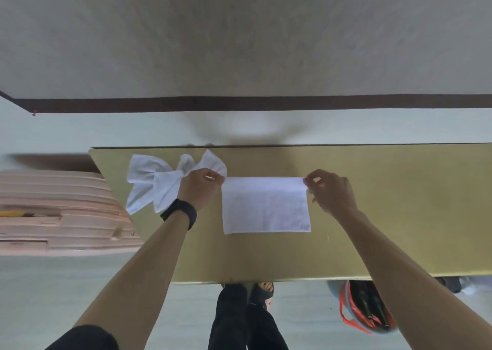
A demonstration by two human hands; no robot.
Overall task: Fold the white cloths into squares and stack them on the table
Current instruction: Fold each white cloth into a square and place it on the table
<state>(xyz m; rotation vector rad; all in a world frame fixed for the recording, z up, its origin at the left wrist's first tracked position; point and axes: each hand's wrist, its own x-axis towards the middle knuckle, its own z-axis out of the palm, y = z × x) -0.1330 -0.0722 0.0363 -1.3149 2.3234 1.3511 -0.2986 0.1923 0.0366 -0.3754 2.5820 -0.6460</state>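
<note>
Lying flat near the middle of an olive-yellow rectangular tabletop (386,216) is a white terry cloth (266,208), smoothed into a wide rectangle. The person's left hand (199,190) pinches its far left corner, fingers (211,177) curled tight on the fabric. The right hand (334,194) pinches the far right corner in the same way. Neither hand is open.

The task looks to be at an early stage. This cloth is a rectangle, not yet a square, so it probably needs at least one more fold. No stack of finished squares is visible. A crumpled pile of unfolded white cloths (157,182) waits at the far left of the table, partly behind the left hand and its black wristband (179,214).

The cloth's near edge sits well inside the table's near edge, and the pile lies close to the far edge. Bare table stretches away to the right — likely room for a stack. Off the table, stacked pale pink boards (53,216) lie to the left, and an orange-trimmed bag holding dark bottles (364,309) sits on the floor at lower right.
</note>
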